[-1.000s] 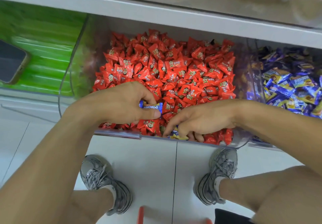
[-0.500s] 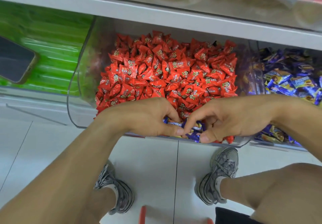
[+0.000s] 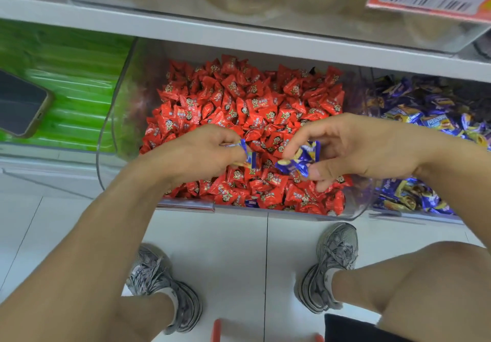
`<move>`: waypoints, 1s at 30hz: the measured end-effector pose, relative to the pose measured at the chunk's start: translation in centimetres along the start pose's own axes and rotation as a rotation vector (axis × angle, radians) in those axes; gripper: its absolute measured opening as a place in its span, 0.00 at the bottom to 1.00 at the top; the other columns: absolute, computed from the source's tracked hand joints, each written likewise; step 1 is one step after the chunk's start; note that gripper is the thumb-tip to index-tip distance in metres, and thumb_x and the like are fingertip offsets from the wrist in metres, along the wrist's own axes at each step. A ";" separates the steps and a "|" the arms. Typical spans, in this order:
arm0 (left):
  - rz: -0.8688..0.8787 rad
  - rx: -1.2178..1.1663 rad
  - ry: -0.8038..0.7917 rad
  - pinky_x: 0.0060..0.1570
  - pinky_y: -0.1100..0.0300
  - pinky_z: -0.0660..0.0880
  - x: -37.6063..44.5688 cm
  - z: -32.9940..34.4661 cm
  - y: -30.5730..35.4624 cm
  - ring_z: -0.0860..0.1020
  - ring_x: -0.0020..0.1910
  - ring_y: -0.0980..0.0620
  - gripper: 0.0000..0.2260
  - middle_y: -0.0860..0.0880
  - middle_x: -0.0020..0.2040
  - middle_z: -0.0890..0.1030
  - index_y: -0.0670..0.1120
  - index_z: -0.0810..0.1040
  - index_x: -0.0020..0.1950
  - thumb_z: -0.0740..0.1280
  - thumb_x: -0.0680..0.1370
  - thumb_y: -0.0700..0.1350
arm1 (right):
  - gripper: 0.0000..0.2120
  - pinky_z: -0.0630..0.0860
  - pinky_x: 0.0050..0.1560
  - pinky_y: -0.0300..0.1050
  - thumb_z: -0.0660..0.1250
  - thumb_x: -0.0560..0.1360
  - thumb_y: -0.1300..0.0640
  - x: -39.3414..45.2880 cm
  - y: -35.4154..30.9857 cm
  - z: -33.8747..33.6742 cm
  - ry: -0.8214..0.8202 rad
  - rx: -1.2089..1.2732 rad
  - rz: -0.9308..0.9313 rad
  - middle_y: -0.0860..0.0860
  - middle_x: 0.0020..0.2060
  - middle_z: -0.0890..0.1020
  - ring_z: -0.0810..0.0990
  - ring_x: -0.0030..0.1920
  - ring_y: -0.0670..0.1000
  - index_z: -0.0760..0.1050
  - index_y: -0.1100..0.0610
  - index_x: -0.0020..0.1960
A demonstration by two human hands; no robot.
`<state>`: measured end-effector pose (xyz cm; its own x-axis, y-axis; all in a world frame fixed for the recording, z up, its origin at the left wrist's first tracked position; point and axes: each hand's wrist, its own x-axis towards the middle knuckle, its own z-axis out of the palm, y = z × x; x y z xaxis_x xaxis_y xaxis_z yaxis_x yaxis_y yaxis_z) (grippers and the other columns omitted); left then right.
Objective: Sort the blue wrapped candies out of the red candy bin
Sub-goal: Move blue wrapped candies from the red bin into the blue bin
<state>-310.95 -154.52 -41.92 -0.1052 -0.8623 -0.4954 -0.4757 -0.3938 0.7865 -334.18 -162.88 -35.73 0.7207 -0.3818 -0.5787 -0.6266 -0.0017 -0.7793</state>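
A clear bin (image 3: 106,155) on the lower shelf is heaped with red wrapped candies (image 3: 247,107). My left hand (image 3: 202,152) hovers over the front of the heap and pinches a blue wrapped candy (image 3: 248,152) between its fingertips. My right hand (image 3: 356,150) is level with it, just to the right, and grips a small bunch of blue wrapped candies (image 3: 300,159). The two hands are a short gap apart. One more blue candy (image 3: 251,203) lies among the red ones at the bin's front edge.
To the right stands a bin of blue and purple candies (image 3: 430,118). A green bin (image 3: 66,89) with a dark phone (image 3: 18,105) on it is at the left. A shelf (image 3: 239,35) overhangs the bins. My shoes stand on white floor tiles below.
Both hands have lifted from the front of the red heap and drawn apart. The right hand now holds the blue candies it gathered; the left hand still holds its blue candy.
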 end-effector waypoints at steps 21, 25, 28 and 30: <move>0.498 0.072 0.532 0.41 0.64 0.72 1.8 11.3 12.4 0.77 0.38 0.57 0.03 0.55 0.40 0.79 0.47 0.77 0.50 0.68 0.77 0.43 | 0.12 0.72 0.34 0.36 0.67 0.79 0.58 -8.0 6.4 3.8 1.014 0.034 -0.271 0.45 0.34 0.81 0.78 0.30 0.45 0.75 0.45 0.59; 0.561 0.241 0.398 0.53 0.60 0.70 4.0 14.3 15.5 0.76 0.52 0.53 0.11 0.51 0.51 0.79 0.48 0.76 0.58 0.68 0.76 0.43 | 0.14 0.77 0.39 0.42 0.69 0.77 0.56 -10.3 9.4 0.8 1.128 -0.095 -0.225 0.47 0.45 0.83 0.80 0.34 0.46 0.76 0.44 0.60; 0.557 0.507 0.305 0.62 0.58 0.61 5.1 15.3 16.1 0.68 0.62 0.50 0.27 0.50 0.62 0.72 0.53 0.70 0.69 0.73 0.72 0.51 | 0.18 0.75 0.56 0.35 0.70 0.76 0.62 -11.4 12.4 -2.3 1.170 -0.255 -0.173 0.48 0.60 0.80 0.81 0.49 0.45 0.78 0.46 0.63; 0.619 0.566 0.418 0.64 0.53 0.59 4.8 14.9 15.6 0.66 0.62 0.50 0.28 0.51 0.63 0.71 0.53 0.70 0.70 0.72 0.72 0.52 | 0.22 0.64 0.64 0.26 0.67 0.75 0.69 -12.2 13.7 -3.4 1.165 -0.399 -0.152 0.54 0.67 0.75 0.76 0.63 0.50 0.79 0.50 0.64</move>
<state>-331.83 -160.07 -37.54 -0.2115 -0.9544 0.2108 -0.8059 0.2923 0.5149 -352.59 -161.44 -38.56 0.2293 -0.9461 0.2286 -0.7530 -0.3212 -0.5743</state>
